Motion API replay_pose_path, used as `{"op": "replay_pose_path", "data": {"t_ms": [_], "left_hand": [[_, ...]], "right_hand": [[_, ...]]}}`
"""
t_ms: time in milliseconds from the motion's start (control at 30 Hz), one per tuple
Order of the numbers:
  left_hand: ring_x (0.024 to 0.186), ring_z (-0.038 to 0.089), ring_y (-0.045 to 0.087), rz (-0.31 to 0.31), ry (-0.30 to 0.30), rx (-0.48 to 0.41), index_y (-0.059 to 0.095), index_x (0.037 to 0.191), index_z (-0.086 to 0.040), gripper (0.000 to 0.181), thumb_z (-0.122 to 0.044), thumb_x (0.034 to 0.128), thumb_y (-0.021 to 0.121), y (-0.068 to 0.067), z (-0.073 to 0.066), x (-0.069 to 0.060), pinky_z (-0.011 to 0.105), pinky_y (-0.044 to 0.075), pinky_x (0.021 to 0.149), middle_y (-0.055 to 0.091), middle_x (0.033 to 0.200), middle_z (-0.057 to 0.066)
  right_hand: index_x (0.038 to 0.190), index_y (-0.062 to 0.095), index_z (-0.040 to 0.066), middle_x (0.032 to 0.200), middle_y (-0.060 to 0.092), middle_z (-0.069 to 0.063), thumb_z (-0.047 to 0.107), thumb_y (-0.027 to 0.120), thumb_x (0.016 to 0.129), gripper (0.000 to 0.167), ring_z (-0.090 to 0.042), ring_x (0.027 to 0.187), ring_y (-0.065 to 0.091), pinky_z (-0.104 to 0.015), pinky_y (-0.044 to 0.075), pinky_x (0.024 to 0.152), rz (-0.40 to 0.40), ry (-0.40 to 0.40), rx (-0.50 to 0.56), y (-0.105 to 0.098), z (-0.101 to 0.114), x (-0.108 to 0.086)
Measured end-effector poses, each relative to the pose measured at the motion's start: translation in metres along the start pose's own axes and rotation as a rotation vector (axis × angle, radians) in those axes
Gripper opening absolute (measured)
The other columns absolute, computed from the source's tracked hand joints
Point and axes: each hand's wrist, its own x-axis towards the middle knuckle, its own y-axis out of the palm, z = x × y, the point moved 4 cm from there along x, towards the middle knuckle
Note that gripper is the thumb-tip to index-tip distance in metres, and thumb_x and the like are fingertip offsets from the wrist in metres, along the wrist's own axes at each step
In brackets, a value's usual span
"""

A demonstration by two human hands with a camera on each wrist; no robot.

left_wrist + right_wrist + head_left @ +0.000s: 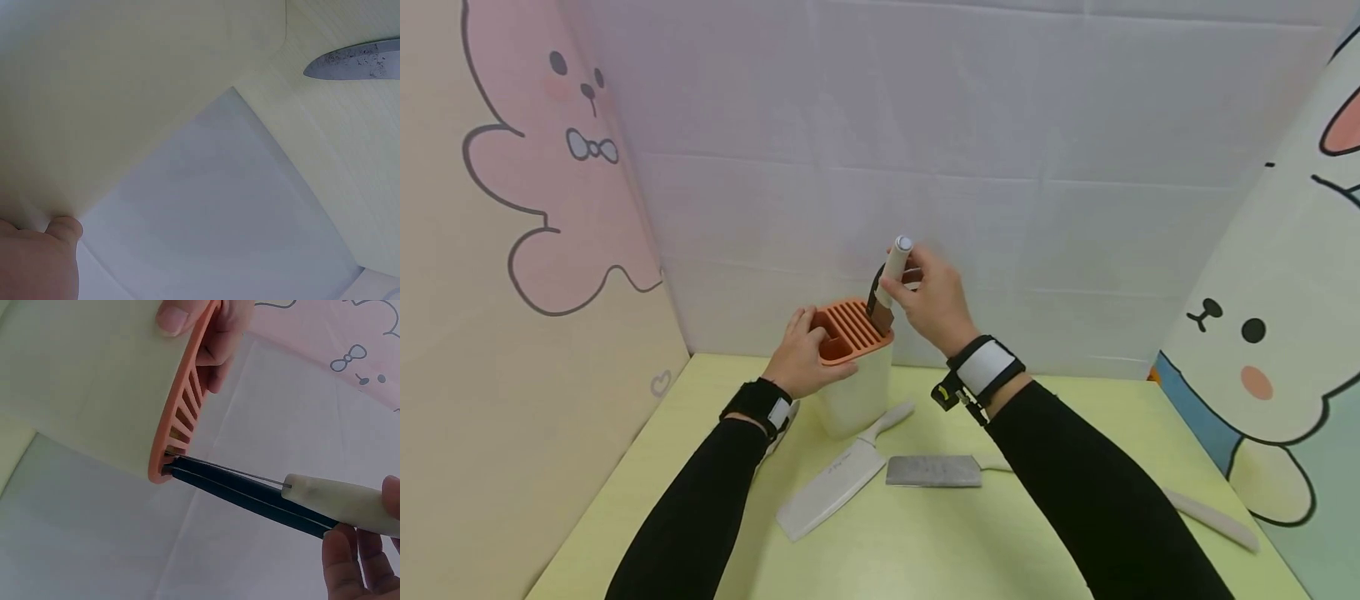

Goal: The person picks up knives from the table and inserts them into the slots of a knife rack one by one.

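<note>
A cream knife holder [850,400] with an orange slotted top [859,327] stands at the back of the table. My left hand [805,354] grips its rim at the left, fingers over the open compartment and thumb outside. My right hand [936,300] holds a white-handled knife [897,260] above the right end of the top. Seen from the right wrist, the thin blade [228,469] reaches into an end slot. Right beside it a dark handle [250,495] sticks out of the holder, and my fingertips [337,550] are at its far end.
A wide cleaver [831,492] and a smaller cleaver [934,471] lie in front of the holder. A pointed knife [356,60] lies to its left, partly behind my left wrist. At the right, a pale handle [1213,518] shows past my sleeve. White cloth [962,167] hangs behind.
</note>
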Motion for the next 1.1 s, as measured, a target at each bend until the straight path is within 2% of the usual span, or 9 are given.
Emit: {"op": "replay_pose_path", "data": {"t_ms": [300, 533, 667, 867, 1000, 1100], "left_hand": [[0.146, 0.034, 0.002, -0.001, -0.001, 0.006, 0.060, 0.115, -0.001, 0.068, -0.057, 0.0782, 0.071, 0.001, 0.001, 0.001, 0.051, 0.029, 0.111, 0.014, 0.158, 0.018], [0.146, 0.034, 0.002, 0.001, -0.012, 0.009, 0.060, 0.114, -0.001, 0.067, -0.056, 0.0786, 0.072, -0.001, -0.003, -0.001, 0.050, 0.027, 0.112, 0.015, 0.157, 0.018], [0.146, 0.035, 0.003, 0.000, -0.012, 0.005, 0.060, 0.115, 0.000, 0.066, -0.054, 0.0786, 0.072, -0.002, -0.005, -0.002, 0.051, 0.027, 0.112, 0.016, 0.157, 0.019], [0.146, 0.035, 0.003, 0.001, -0.011, 0.000, 0.060, 0.114, -0.001, 0.065, -0.055, 0.0786, 0.072, -0.001, -0.004, -0.002, 0.051, 0.027, 0.112, 0.015, 0.157, 0.019], [0.146, 0.034, 0.002, 0.003, -0.010, 0.000, 0.060, 0.114, -0.002, 0.066, -0.057, 0.0790, 0.071, -0.001, -0.003, -0.001, 0.051, 0.026, 0.112, 0.014, 0.158, 0.018], [0.146, 0.034, 0.002, 0.004, -0.012, -0.005, 0.060, 0.114, -0.001, 0.066, -0.056, 0.0791, 0.071, -0.002, -0.003, -0.002, 0.051, 0.027, 0.112, 0.014, 0.158, 0.018]], "right_hand": [[0.115, 0.063, 0.006, 0.099, 0.063, -0.011, 0.015, 0.073, 0.087, 0.031, -0.026, 0.089, 0.063, -0.034, 0.055, 0.078, 0.018, 0.008, -0.046, 0.014, -0.015, -0.003], [0.111, 0.061, 0.009, 0.099, 0.062, -0.010, 0.016, 0.073, 0.087, 0.027, -0.027, 0.091, 0.063, -0.039, 0.055, 0.078, 0.018, 0.023, -0.038, 0.024, -0.023, -0.006], [0.109, 0.059, 0.008, 0.098, 0.060, -0.010, 0.015, 0.073, 0.087, 0.027, -0.027, 0.091, 0.063, -0.036, 0.056, 0.076, 0.010, 0.027, -0.036, 0.030, -0.026, -0.010], [0.104, 0.059, 0.008, 0.095, 0.061, -0.010, 0.017, 0.069, 0.090, 0.020, -0.029, 0.087, 0.064, -0.040, 0.057, 0.072, -0.021, -0.022, -0.022, 0.033, -0.028, -0.013], [0.108, 0.059, 0.008, 0.093, 0.062, -0.009, 0.019, 0.067, 0.091, 0.021, -0.026, 0.080, 0.065, -0.042, 0.057, 0.070, -0.044, -0.072, -0.033, 0.033, -0.028, -0.014], [0.115, 0.056, 0.009, 0.092, 0.064, -0.010, 0.019, 0.068, 0.091, 0.029, -0.023, 0.075, 0.066, -0.038, 0.057, 0.067, -0.050, -0.090, -0.067, 0.033, -0.029, -0.016]]}}
